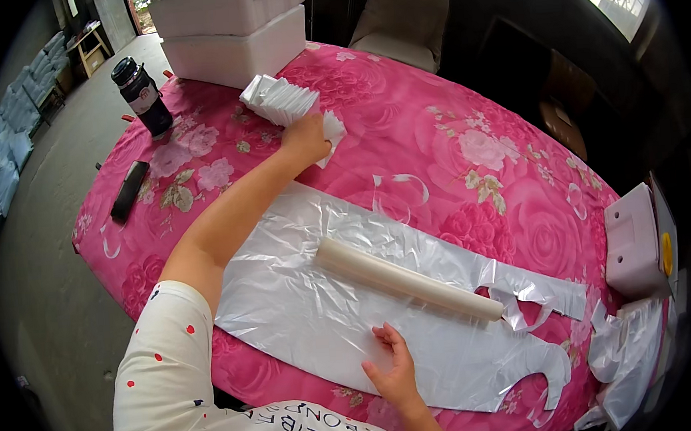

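My left hand [306, 142] reaches to the far side of the table, its fingers closed at the near end of a fanned row of folded white packets [280, 100]. Some fingertips are hidden there. Below it, a thin translucent plastic apron [278, 276] lies spread flat, with curved cut-outs and straps toward the right. Across the apron rests a long whitish tube [410, 279], slanting down to the right. My right hand [395, 372] is over the apron's near edge, thumb and fingers apart, holding nothing.
Pink flowered cloth [520, 195] covers the table. Stacked white foam boxes [233, 43], a dark bottle [142, 97] and a black object [130, 192] are at the far left. A pale box [631, 235] and loose plastic [627, 348] are at the right edge. A chair [400, 19] stands behind.
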Action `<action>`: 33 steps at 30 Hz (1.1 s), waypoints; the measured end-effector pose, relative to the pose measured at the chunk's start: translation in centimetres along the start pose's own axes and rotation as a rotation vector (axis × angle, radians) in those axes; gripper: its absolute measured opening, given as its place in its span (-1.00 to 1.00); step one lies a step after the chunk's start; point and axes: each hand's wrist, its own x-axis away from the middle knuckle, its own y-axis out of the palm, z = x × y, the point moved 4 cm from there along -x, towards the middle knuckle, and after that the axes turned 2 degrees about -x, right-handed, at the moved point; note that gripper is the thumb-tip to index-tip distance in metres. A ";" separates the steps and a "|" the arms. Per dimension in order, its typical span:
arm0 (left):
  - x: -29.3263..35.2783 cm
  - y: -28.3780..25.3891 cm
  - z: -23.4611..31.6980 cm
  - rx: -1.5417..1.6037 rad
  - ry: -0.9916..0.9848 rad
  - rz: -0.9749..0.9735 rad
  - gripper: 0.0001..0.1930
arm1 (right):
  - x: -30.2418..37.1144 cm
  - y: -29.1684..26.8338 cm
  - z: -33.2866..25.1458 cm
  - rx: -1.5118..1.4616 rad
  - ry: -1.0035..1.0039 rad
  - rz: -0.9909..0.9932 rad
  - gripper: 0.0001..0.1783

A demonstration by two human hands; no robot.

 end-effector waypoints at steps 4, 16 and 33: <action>-4.5 1.6 -1.4 -0.178 -0.073 0.067 -0.55 | 0.0 -0.3 -0.2 0.059 0.044 -0.040 -0.27; -4.6 3.4 -3.0 -0.418 -0.051 0.100 -0.12 | -0.9 -0.6 -0.3 0.140 0.053 -0.014 -0.52; -3.8 3.0 -3.6 -0.460 0.708 0.153 -0.29 | -0.9 -0.5 -0.4 0.177 0.056 0.011 -0.62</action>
